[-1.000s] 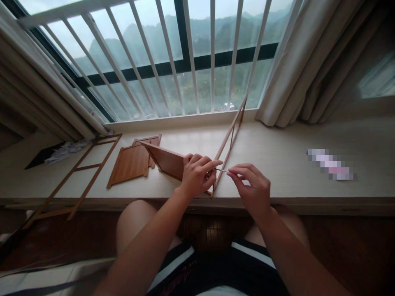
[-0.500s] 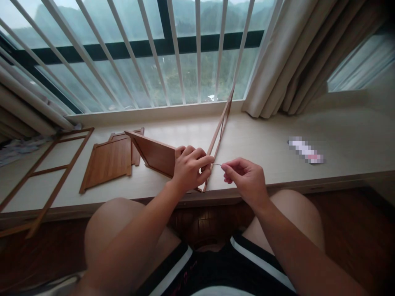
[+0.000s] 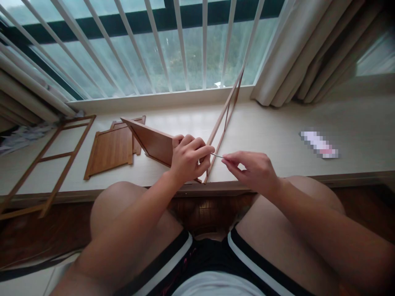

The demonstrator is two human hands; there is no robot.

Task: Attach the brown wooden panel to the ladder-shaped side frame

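My left hand (image 3: 189, 158) is closed around the edge of a brown wooden panel (image 3: 152, 142), which stands tilted on the ledge. Its fingertips also reach the joint with a slim wooden frame (image 3: 219, 120) that stands upright and runs back toward the window. Between finger and thumb, my right hand (image 3: 256, 167) pinches a thin metal rod (image 3: 217, 156). The rod's far end meets the left fingertips at the frame's bar; its tip is hidden, so whether it sits in a hole I cannot tell.
Flat wooden panels (image 3: 109, 152) lie left on the pale ledge (image 3: 265, 135). A ladder-like wooden frame (image 3: 66, 156) overhangs the front edge at far left. A blurred-out small item (image 3: 319, 144) lies to the right. Window bars (image 3: 204, 53) and curtains (image 3: 286, 53) stand behind.
The camera view has tipped down, so the ledge sits higher in the picture. My right hand has turned and its fingers have straightened along the metal rod. My left hand keeps its grip.
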